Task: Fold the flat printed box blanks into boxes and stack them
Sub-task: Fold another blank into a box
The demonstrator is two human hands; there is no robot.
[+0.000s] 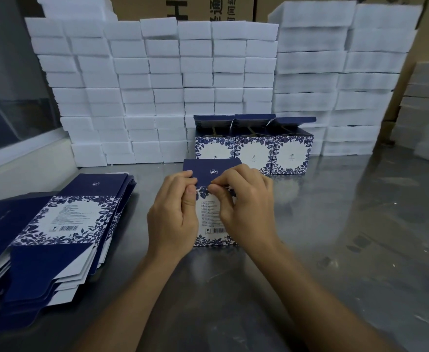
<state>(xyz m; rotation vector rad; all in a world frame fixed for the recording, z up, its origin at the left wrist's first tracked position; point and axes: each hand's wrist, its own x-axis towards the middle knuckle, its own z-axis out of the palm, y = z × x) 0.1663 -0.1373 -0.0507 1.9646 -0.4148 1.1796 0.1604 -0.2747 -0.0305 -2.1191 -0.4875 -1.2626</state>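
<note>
1. Head view: a half-folded box stands on the steel tabletop near the middle, between the person's two hands, with its printed barcode panel facing the camera and its navy lid flap tilted up at the far side.
2. The left hand wraps the box's left edge, thumb laid on the front panel and fingertips pinching the near edge of the lid flap.
3. The right hand grips the right side, its fingers curled and pinching at the crease where flap meets body.
4. The box looks like thin printed card: light, stiff across each panel, but easy to dent or crease off the score lines. The coated print probably makes it a little slippery, so a pinch at edges and corners seems safer than a squeeze on the hollow faces, which would likely buckle.
5. The best hold appears to be along the folded edges, pressing only at the score of the flap.
6. A pile of flat blanks lies on the tabletop to the near left; these would bend and slide over one another, so lifting one by a long edge looks sensible.
7. Three finished boxes stand in a row at the far side, lids open, touching one another, in front of stacked white foam blocks.
</note>
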